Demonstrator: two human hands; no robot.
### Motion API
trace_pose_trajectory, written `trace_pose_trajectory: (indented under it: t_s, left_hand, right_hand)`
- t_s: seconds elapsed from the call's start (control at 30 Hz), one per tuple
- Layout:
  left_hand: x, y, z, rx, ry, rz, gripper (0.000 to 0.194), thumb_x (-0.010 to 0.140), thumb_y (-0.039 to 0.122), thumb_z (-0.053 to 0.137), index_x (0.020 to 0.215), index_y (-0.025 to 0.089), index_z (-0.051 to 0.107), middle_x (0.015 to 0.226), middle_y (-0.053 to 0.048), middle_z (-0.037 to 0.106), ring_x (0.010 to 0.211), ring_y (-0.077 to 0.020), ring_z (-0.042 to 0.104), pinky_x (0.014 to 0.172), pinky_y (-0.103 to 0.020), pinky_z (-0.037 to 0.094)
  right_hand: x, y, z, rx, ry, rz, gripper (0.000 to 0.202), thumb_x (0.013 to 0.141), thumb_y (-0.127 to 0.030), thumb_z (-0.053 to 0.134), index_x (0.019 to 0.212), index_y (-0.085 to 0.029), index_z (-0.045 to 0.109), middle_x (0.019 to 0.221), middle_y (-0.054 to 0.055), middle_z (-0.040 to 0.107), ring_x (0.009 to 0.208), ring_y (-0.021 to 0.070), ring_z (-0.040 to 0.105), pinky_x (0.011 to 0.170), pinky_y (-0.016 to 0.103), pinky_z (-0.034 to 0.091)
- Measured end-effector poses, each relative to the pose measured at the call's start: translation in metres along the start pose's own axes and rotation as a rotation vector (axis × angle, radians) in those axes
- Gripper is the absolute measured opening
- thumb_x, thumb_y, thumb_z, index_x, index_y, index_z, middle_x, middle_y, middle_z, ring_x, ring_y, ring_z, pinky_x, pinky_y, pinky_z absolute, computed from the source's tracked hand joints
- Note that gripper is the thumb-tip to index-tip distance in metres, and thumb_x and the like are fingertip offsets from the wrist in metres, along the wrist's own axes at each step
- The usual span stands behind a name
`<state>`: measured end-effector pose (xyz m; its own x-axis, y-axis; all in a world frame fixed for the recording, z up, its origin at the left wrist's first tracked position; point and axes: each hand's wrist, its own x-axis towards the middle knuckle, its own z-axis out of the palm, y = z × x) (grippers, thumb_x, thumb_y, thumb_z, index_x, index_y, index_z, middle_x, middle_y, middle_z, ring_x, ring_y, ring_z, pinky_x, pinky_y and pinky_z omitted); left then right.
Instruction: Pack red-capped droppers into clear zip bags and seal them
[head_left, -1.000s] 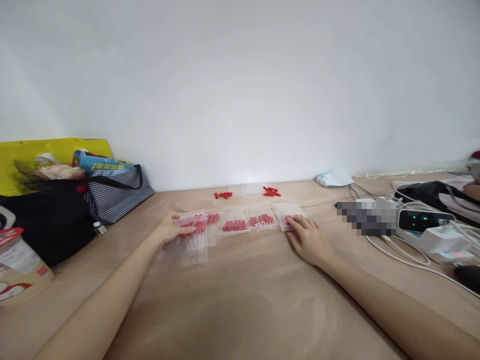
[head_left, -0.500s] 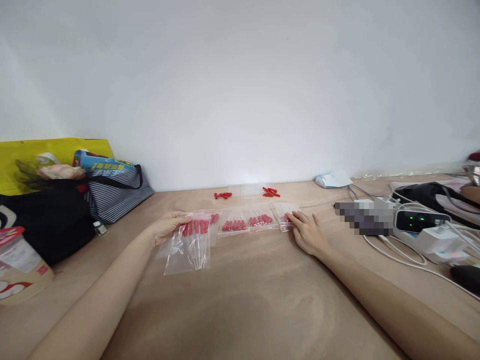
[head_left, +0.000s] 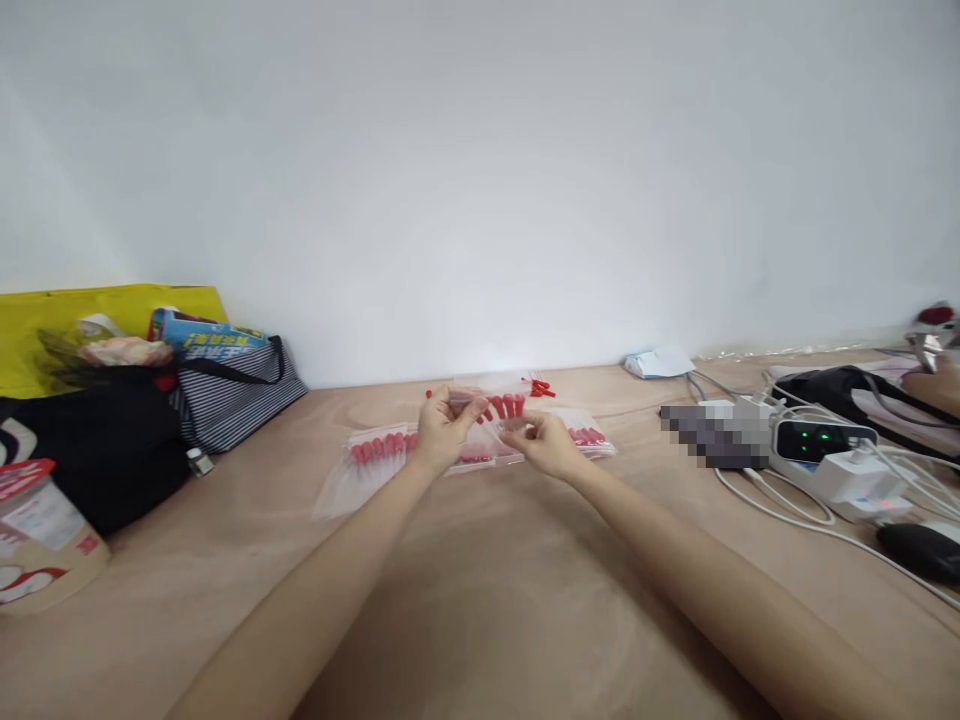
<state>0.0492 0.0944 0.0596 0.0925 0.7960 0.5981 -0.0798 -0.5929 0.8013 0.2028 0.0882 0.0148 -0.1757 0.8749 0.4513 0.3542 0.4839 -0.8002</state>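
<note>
My left hand is closed on one edge of a clear plastic bag, raised a little above the table. Red-ended thin pieces show in and around it. On its other side, my right hand pinches the plastic between thumb and fingers. Beneath and beside my left forearm lie more clear bags with a row of red ends. Another bag with red ends lies just right of my right hand. My hands partly hide the bags between them.
Loose red pieces lie near the wall. At left are a striped bag, a black bag, a small bottle and a paper tub. White cables, chargers and a black-screened device crowd the right.
My left hand has let the left bag down on the table and moved right. My right hand has moved left. Both now hold a bag in the middle.
</note>
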Motion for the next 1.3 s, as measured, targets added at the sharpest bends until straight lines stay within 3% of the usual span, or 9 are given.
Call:
trace_pose_trajectory:
  t_s: [0.07, 0.13, 0.23, 0.4, 0.47, 0.67, 0.83, 1.03, 1.3]
  left_hand:
    - [-0.005, -0.011, 0.001, 0.059, -0.097, 0.084, 0.022, 0.066, 0.030, 0.067, 0.066, 0.014, 0.054, 0.078, -0.005, 0.064, 0.069, -0.0145, 0.061, 0.065, -0.028, 0.049]
    - [-0.015, -0.023, -0.003, 0.159, -0.229, 0.134, 0.012, 0.070, 0.022, 0.062, 0.064, 0.014, 0.055, 0.079, -0.005, 0.064, 0.076, -0.0154, 0.061, 0.070, -0.029, 0.048]
    - [-0.033, -0.038, -0.010, 0.268, -0.375, 0.142, 0.007, 0.073, 0.013, 0.055, 0.066, 0.015, 0.055, 0.083, -0.005, 0.064, 0.084, -0.0164, 0.060, 0.076, -0.031, 0.046]
    - [-0.048, -0.048, -0.011, 0.455, -0.490, 0.105, 0.009, 0.071, 0.008, 0.055, 0.066, 0.015, 0.053, 0.094, -0.006, 0.061, 0.092, -0.0176, 0.057, 0.079, -0.032, 0.044]
    - [-0.049, -0.047, -0.011, 0.546, -0.527, 0.124, 0.010, 0.070, 0.007, 0.057, 0.067, 0.016, 0.053, 0.093, -0.006, 0.060, 0.091, -0.0176, 0.055, 0.079, -0.033, 0.043]
    - [-0.059, -0.040, -0.018, 0.772, -0.505, 0.180, 0.006, 0.074, 0.012, 0.054, 0.075, 0.017, 0.054, 0.088, -0.004, 0.056, 0.082, -0.0166, 0.053, 0.072, -0.031, 0.043]
    - [-0.065, -0.041, -0.023, 0.808, -0.487, 0.196, 0.009, 0.077, 0.013, 0.049, 0.072, 0.016, 0.054, 0.078, -0.003, 0.056, 0.071, -0.0139, 0.053, 0.065, -0.026, 0.044]
    - [-0.063, -0.046, -0.025, 0.749, -0.484, 0.269, 0.013, 0.077, 0.011, 0.049, 0.067, 0.016, 0.056, 0.074, -0.003, 0.058, 0.070, -0.0140, 0.056, 0.064, -0.026, 0.046]
    - [-0.064, -0.044, -0.027, 0.740, -0.469, 0.294, 0.012, 0.079, 0.013, 0.050, 0.070, 0.016, 0.058, 0.075, -0.003, 0.060, 0.070, -0.0133, 0.057, 0.066, -0.026, 0.047]
  right_hand:
    - [0.008, 0.009, 0.000, -0.054, 0.041, -0.007, 0.017, 0.072, -0.026, 0.053, 0.082, -0.016, 0.063, 0.057, -0.002, 0.057, 0.047, 0.0107, 0.049, 0.046, 0.023, 0.040]
    - [0.009, 0.018, -0.001, -0.091, 0.075, -0.037, 0.015, 0.068, -0.017, 0.053, 0.079, -0.017, 0.063, 0.067, 0.001, 0.061, 0.063, 0.0145, 0.056, 0.059, 0.027, 0.045]
    - [-0.003, 0.028, -0.003, -0.145, 0.047, -0.114, 0.026, 0.063, -0.008, 0.053, 0.084, -0.017, 0.063, 0.091, 0.006, 0.062, 0.086, 0.0176, 0.056, 0.079, 0.032, 0.043]
    - [-0.037, 0.033, -0.011, -0.425, -0.043, -0.294, 0.039, 0.066, -0.009, 0.052, 0.104, -0.017, 0.057, 0.107, 0.011, 0.055, 0.097, 0.0197, 0.053, 0.083, 0.033, 0.042]
    - [-0.048, 0.034, -0.017, -0.545, -0.083, -0.344, 0.038, 0.069, -0.010, 0.051, 0.106, -0.019, 0.055, 0.105, 0.009, 0.055, 0.093, 0.0188, 0.053, 0.079, 0.032, 0.044]
    - [-0.060, 0.033, -0.026, -0.801, -0.022, -0.490, 0.016, 0.080, -0.017, 0.046, 0.086, -0.019, 0.060, 0.078, 0.004, 0.060, 0.074, 0.0141, 0.053, 0.066, 0.025, 0.039]
    - [-0.059, 0.030, -0.023, -0.934, 0.000, -0.612, 0.019, 0.082, -0.018, 0.045, 0.070, -0.019, 0.060, 0.064, 0.001, 0.058, 0.063, 0.0118, 0.048, 0.059, 0.026, 0.029]
    - [-0.059, 0.027, -0.024, -0.938, 0.037, -0.552, 0.020, 0.080, -0.020, 0.048, 0.061, -0.018, 0.055, 0.061, 0.001, 0.057, 0.062, 0.0124, 0.048, 0.060, 0.026, 0.028]
    - [-0.059, 0.027, -0.025, -0.919, 0.012, -0.540, 0.018, 0.081, -0.020, 0.045, 0.068, -0.018, 0.056, 0.065, 0.001, 0.059, 0.065, 0.0132, 0.048, 0.063, 0.026, 0.028]
